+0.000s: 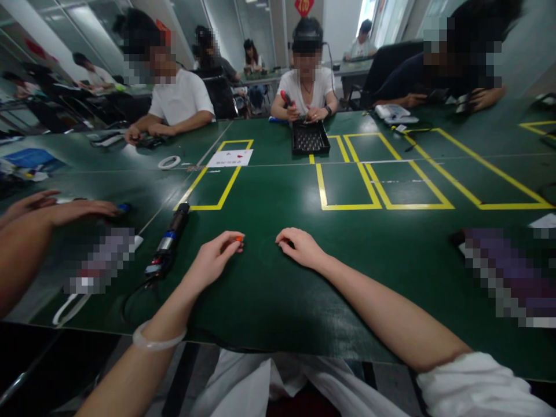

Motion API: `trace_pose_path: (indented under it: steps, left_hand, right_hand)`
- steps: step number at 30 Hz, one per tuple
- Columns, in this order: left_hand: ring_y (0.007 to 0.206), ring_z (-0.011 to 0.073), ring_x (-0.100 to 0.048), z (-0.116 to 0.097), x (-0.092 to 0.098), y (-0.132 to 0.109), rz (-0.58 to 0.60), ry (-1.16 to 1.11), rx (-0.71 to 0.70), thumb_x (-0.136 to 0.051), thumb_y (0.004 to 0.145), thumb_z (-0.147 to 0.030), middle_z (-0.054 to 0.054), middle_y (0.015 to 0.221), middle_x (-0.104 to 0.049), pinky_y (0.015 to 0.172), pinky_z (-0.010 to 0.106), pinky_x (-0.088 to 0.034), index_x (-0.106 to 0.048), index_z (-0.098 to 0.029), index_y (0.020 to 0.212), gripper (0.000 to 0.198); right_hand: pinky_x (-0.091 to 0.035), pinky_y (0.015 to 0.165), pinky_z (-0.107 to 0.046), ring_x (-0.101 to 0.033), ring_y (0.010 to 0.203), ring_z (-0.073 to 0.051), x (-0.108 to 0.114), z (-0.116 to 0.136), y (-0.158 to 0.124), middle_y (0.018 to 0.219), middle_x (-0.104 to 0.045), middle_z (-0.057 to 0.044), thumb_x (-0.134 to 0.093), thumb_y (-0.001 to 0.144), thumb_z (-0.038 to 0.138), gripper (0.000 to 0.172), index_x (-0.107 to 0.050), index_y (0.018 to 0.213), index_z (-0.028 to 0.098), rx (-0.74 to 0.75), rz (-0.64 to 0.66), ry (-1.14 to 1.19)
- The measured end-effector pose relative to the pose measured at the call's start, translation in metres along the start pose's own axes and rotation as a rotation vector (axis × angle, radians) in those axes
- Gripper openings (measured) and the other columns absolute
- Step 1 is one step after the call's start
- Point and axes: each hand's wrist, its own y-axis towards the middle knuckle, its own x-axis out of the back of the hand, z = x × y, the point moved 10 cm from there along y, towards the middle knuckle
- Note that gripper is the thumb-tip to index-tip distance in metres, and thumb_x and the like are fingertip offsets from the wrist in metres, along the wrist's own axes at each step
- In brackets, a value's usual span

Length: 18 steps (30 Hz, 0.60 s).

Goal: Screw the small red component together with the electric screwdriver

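My left hand point(214, 258) is closed in a pinch over the green table. A small orange piece point(239, 238) shows between its thumb and fingertips; its exact kind is too small to make out. Across from it, my right hand point(300, 245) rests low over the table with fingers curled and fingertips close together. Whatever those fingers may hold is hidden. The two hands are apart. Left of my left hand lies an electric screwdriver point(167, 240), black with a blue band and a silver section, its cable running toward the table's near edge.
Yellow tape outlines point(351, 207) mark the green table point(269, 313). A white paper point(230, 158) and a tape roll point(169, 163) lie farther back. Opposite, a person works over a black tray point(310, 139). A co-worker's hand point(87, 212) reaches in at left. Blurred items lie at both sides.
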Motion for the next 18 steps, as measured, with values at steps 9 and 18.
trace_pose_path:
  steps: [9, 18]
  left_hand:
    - [0.08, 0.0148, -0.059, -0.057, -0.056, 0.037, 0.167, -0.078, -0.173, -0.045, 0.092, -0.039, 0.004, 0.097, -0.064, 0.077, 0.028, -0.047, -0.046, -0.02, 0.139, 0.051]
    - [0.089, 0.0159, -0.061, -0.044, -0.062, 0.034, 0.161, -0.205, -0.165, -0.048, 0.092, -0.037, 0.004, 0.101, -0.065, 0.085, 0.031, -0.048, -0.039, -0.021, 0.142, 0.054]
  right_hand:
    - [-0.045, 0.074, -0.025, -0.06, 0.077, -0.013, 0.004, 0.001, -0.002, 0.085, -0.064, 0.001, -0.055, 0.09, 0.02, 0.032, -0.048, 0.121, 0.021, -0.008, -0.023, 0.191]
    - [-0.046, 0.071, -0.025, -0.06, 0.074, -0.013, -0.001, -0.005, 0.0, 0.084, -0.065, 0.001, -0.057, 0.089, 0.022, 0.011, -0.052, 0.099, 0.021, -0.014, -0.042, 0.219]
